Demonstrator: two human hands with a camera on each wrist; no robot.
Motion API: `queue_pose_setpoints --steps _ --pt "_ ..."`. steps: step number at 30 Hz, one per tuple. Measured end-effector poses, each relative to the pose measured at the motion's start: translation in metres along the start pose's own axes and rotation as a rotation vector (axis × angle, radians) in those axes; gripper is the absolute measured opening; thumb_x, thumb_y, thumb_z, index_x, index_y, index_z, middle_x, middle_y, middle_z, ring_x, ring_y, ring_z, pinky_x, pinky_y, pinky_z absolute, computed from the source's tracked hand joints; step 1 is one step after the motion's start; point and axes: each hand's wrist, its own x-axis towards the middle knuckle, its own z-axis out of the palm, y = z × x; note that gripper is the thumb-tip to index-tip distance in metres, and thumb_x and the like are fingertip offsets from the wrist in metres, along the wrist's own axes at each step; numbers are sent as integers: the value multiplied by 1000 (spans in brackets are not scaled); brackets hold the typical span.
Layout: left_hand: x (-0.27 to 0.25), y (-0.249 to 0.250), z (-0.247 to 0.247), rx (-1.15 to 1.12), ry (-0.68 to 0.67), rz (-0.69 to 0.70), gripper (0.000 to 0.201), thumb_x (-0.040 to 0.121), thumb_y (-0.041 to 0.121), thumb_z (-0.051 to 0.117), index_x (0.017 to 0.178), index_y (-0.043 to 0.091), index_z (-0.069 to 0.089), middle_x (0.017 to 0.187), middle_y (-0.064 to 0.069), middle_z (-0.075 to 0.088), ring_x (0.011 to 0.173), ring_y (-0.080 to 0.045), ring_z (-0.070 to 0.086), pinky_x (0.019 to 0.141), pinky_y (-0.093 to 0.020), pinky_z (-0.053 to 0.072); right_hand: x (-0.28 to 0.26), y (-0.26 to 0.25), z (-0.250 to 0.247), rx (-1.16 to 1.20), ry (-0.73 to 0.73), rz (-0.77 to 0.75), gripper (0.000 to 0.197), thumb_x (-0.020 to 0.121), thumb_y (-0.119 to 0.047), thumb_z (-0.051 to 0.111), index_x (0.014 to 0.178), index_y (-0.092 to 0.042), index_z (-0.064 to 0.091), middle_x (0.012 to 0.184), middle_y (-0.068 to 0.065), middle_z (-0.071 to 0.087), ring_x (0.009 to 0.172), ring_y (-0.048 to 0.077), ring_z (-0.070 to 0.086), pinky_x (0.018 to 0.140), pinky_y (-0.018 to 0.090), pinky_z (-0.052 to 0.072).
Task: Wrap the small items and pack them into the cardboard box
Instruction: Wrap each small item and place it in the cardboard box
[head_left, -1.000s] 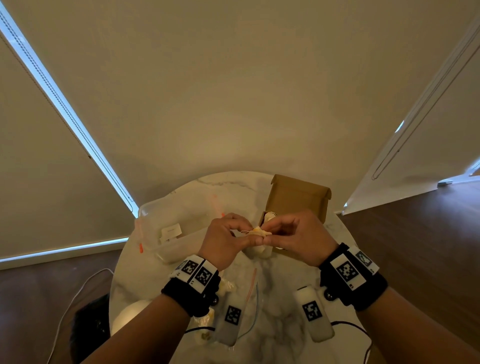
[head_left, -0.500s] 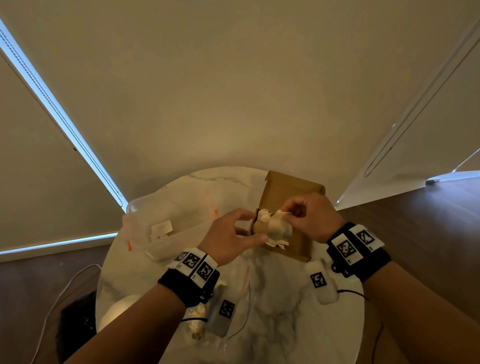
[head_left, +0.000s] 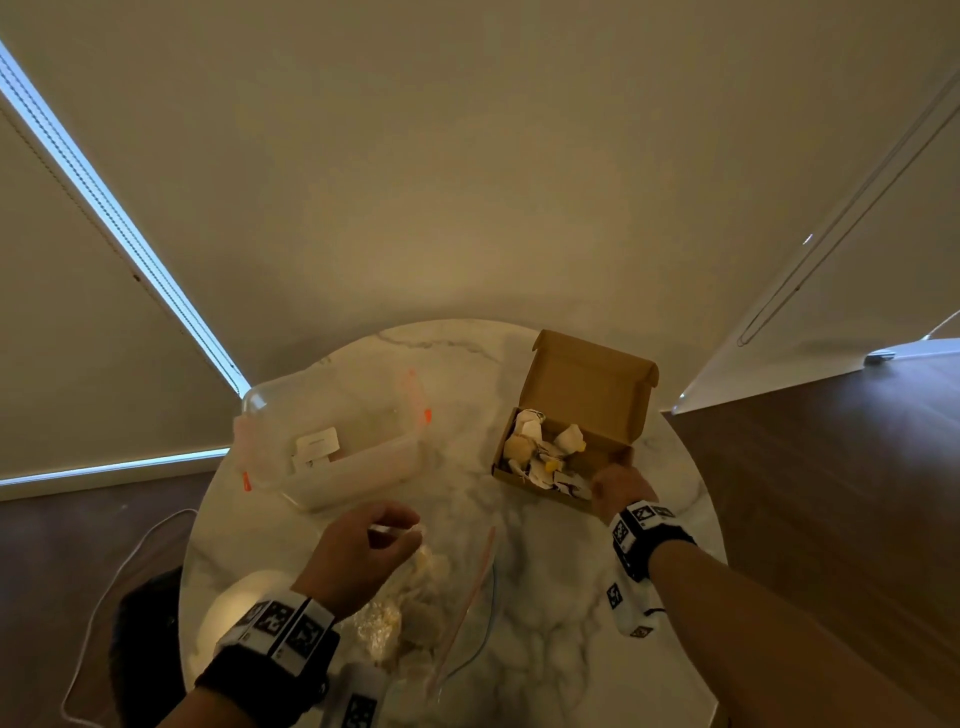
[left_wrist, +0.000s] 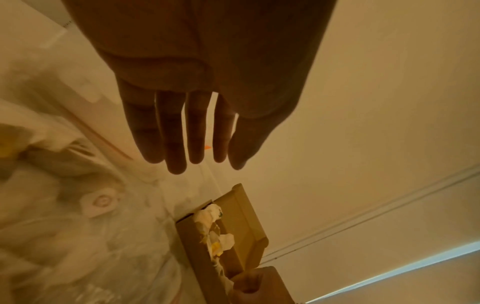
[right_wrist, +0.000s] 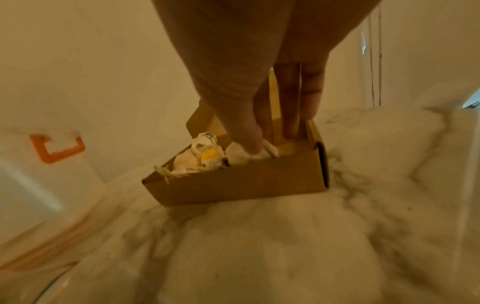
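The open cardboard box (head_left: 587, 384) stands at the table's back right with its lid up. Several paper-wrapped items (head_left: 540, 452) lie inside it. My right hand (head_left: 621, 488) reaches into the near right end of the box (right_wrist: 233, 185). In the right wrist view that hand (right_wrist: 262, 131) pinches a white wrapped bundle (right_wrist: 241, 156) between thumb and fingers, low inside the box. My left hand (head_left: 384, 535) hovers over a clear plastic bag (head_left: 410, 603) of small items. The left wrist view shows this hand (left_wrist: 197, 148) with straight fingers, holding nothing.
A clear plastic container (head_left: 353, 462) with orange clasps (right_wrist: 55, 148) sits at the table's back left. The round marble table (head_left: 545, 597) ends close behind the box. Dark wood floor surrounds it, and a white cable (head_left: 104, 597) lies on the floor at left.
The right hand carried the wrapped bundle from between both hands over to the box and lowered it in. The left hand let go and drew back over the plastic bag.
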Motion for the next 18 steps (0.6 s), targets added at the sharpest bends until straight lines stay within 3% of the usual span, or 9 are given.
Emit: queue_pose_setpoints --steps 2,4,8,12,15,18 --pt "-2 -7 2 29 -18 1 12 83 25 75 94 28 70 94 8 72 80 -3 68 75 -26 58 -6 -2 1 -71 -70 -24 22 92 -28 51 107 -22 67 116 5 63 107 28 60 93 35 50" --pt "-3 -8 7 61 -40 8 13 83 25 74 93 31 69 96 9 71 82 -4 68 74 -22 57 -12 0 -6 -70 -82 -48 26 93 -23 51 115 -24 66 121 5 60 112 27 58 97 35 48" --pt "-8 1 24 156 -68 57 13 86 26 70 93 34 63 102 11 65 85 -4 64 73 -16 52 -19 12 -22 52 9 -38 30 93 -14 49 116 -21 67 126 7 59 116 27 55 99 33 46" --pt "-24 6 46 372 -296 171 16 90 38 62 101 48 55 115 19 50 96 3 53 87 -18 47 -36 26 -29 196 144 -12 29 91 -10 51 113 -19 67 123 10 61 113 28 56 97 35 47" --pt "-40 -4 62 654 -527 288 34 88 52 58 121 53 49 139 13 29 121 -12 38 104 -37 39 -56 24 -17 231 179 -100 20 88 -12 58 103 -14 71 109 11 68 100 28 62 89 32 49" --pt "-50 -15 67 913 -576 304 46 88 51 57 132 46 45 151 2 16 132 -27 27 109 -45 33 -81 7 7 289 110 -231 17 87 -11 61 99 -11 73 102 8 71 94 23 65 81 20 44"
